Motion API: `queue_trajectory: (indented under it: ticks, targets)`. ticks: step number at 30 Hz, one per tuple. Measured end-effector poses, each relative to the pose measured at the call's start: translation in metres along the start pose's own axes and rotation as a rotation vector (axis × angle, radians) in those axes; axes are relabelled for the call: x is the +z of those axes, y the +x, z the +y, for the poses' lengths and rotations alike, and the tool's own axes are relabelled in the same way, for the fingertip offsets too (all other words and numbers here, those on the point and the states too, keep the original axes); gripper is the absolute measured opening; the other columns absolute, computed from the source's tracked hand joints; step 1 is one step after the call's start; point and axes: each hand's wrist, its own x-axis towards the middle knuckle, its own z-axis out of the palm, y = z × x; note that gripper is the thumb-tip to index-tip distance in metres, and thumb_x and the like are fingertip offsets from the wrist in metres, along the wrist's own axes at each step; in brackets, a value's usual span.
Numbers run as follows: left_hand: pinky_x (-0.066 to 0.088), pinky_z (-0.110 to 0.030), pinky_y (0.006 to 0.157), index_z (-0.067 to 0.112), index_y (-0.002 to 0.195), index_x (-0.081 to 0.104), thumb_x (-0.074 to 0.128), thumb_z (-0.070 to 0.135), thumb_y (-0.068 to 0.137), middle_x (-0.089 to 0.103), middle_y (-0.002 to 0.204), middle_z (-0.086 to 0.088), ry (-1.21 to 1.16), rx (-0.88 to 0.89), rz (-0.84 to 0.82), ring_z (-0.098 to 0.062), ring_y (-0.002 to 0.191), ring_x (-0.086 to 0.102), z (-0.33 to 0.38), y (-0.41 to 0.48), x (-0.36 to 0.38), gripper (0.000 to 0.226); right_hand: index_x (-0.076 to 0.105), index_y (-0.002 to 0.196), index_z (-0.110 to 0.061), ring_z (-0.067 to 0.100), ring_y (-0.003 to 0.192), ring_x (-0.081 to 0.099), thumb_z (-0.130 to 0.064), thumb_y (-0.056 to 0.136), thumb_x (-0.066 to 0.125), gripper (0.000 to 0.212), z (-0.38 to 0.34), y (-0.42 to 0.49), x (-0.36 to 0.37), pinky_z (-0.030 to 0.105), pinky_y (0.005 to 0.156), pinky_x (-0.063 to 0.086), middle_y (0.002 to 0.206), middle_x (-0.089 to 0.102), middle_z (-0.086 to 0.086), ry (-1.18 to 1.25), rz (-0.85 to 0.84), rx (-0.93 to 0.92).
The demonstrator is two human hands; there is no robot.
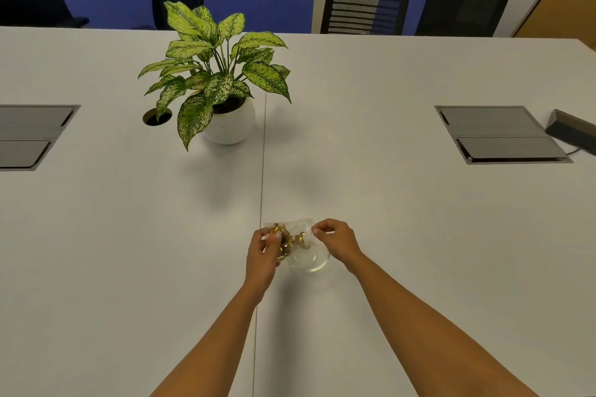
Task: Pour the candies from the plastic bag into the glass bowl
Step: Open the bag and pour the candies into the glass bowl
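A clear plastic bag (298,227) with gold-wrapped candies (287,240) is held up over the white table (419,235), both my hands on it. My left hand (263,255) grips its left side, thumb pressed on the candies. My right hand (337,240) pinches the bag's right edge between thumb and fingers. Just below and partly behind the bag sits the clear glass bowl (311,264), its rim showing between my hands. I cannot tell whether any candy lies in the bowl.
A potted plant (219,87) in a round white pot stands at the back left. Grey cable hatches (500,135) are set into the table at right and left (29,135). Black chairs line the far edge.
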Motion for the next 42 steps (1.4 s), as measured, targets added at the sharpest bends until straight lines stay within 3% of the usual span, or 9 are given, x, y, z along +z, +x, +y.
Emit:
queue_trajectory:
  ticks: [3, 6, 10, 24, 27, 30, 33, 37, 42]
  targets:
    - [0.056, -0.034, 0.082, 0.018, 0.122, 0.057, 0.053, 0.034, 0.097, 0.065, 0.122, -0.012, 0.000, 0.051, -0.006, -0.029, 0.112, 0.063, -0.004, 0.001, -0.002, 0.030, 0.073, 0.088, -0.018, 0.006, 0.085, 0.059, -0.020, 0.086, 0.068, 0.005, 0.005, 0.001, 0.000, 0.013, 0.067, 0.041, 0.087, 0.067, -0.009, -0.004, 0.002, 0.003]
    - [0.055, -0.043, 0.091, 0.015, 0.119, 0.060, 0.053, 0.032, 0.097, 0.067, 0.118, -0.011, 0.022, 0.069, -0.001, -0.029, 0.110, 0.063, -0.005, 0.003, -0.003, 0.029, 0.072, 0.084, -0.022, 0.000, 0.080, 0.057, -0.022, 0.085, 0.070, 0.002, 0.009, 0.001, 0.000, 0.016, 0.064, 0.042, 0.081, 0.065, -0.015, 0.007, 0.008, 0.019]
    - [0.053, -0.043, 0.093, 0.013, 0.119, 0.062, 0.052, 0.028, 0.099, 0.066, 0.116, -0.010, 0.042, 0.071, -0.006, -0.028, 0.110, 0.063, -0.005, 0.003, -0.004, 0.027, 0.073, 0.085, -0.022, -0.003, 0.077, 0.057, -0.021, 0.085, 0.070, 0.003, 0.013, 0.003, 0.000, 0.017, 0.062, 0.042, 0.079, 0.065, -0.018, 0.013, 0.010, 0.025]
    - [0.058, -0.048, 0.088, 0.021, 0.117, 0.068, 0.058, 0.041, 0.093, 0.071, 0.112, -0.006, 0.247, 0.139, 0.040, -0.020, 0.102, 0.065, 0.014, 0.000, -0.007, 0.032, 0.075, 0.093, -0.014, -0.002, 0.078, 0.059, -0.017, 0.086, 0.070, 0.010, 0.024, 0.005, 0.000, 0.015, 0.066, 0.043, 0.084, 0.069, -0.007, 0.066, 0.011, 0.060]
    - [0.058, -0.036, 0.083, 0.024, 0.115, 0.068, 0.058, 0.045, 0.092, 0.073, 0.111, -0.006, 0.323, 0.177, 0.045, -0.013, 0.097, 0.062, 0.020, 0.001, -0.006, 0.033, 0.075, 0.094, -0.013, 0.002, 0.078, 0.060, -0.017, 0.085, 0.070, 0.010, 0.025, 0.005, -0.001, 0.014, 0.066, 0.043, 0.085, 0.070, -0.004, 0.071, 0.017, 0.056]
    - [0.049, -0.028, 0.081, 0.024, 0.114, 0.068, 0.057, 0.046, 0.092, 0.075, 0.109, -0.004, 0.388, 0.196, 0.034, -0.015, 0.100, 0.064, 0.025, 0.001, -0.003, 0.033, 0.075, 0.094, -0.012, 0.009, 0.083, 0.060, -0.016, 0.086, 0.069, 0.011, 0.025, 0.005, -0.001, 0.016, 0.069, 0.044, 0.089, 0.070, -0.001, 0.074, 0.023, 0.050]
    - [0.053, -0.033, 0.084, 0.023, 0.115, 0.068, 0.057, 0.046, 0.092, 0.074, 0.113, -0.004, 0.416, 0.196, 0.001, -0.019, 0.105, 0.066, 0.031, 0.001, -0.002, 0.035, 0.075, 0.093, -0.013, 0.010, 0.085, 0.060, -0.016, 0.087, 0.068, 0.010, 0.026, 0.004, -0.002, 0.021, 0.073, 0.042, 0.089, 0.070, -0.002, 0.078, 0.046, 0.046]
    - [0.060, -0.049, 0.082, 0.024, 0.113, 0.069, 0.058, 0.048, 0.090, 0.074, 0.108, -0.005, 0.414, 0.195, -0.035, -0.022, 0.099, 0.069, 0.036, 0.000, 0.000, 0.034, 0.074, 0.085, -0.020, 0.005, 0.080, 0.060, -0.019, 0.086, 0.069, 0.005, 0.028, 0.003, -0.003, 0.018, 0.067, 0.044, 0.080, 0.068, -0.011, 0.082, 0.075, 0.039]
    - [0.058, -0.043, 0.087, 0.024, 0.114, 0.068, 0.057, 0.051, 0.090, 0.074, 0.111, -0.004, 0.432, 0.202, -0.033, -0.023, 0.097, 0.071, 0.038, 0.000, 0.001, 0.038, 0.072, 0.080, -0.026, 0.001, 0.078, 0.059, -0.023, 0.086, 0.069, 0.007, 0.028, 0.000, -0.002, 0.019, 0.067, 0.044, 0.079, 0.066, -0.015, 0.059, 0.099, 0.030]
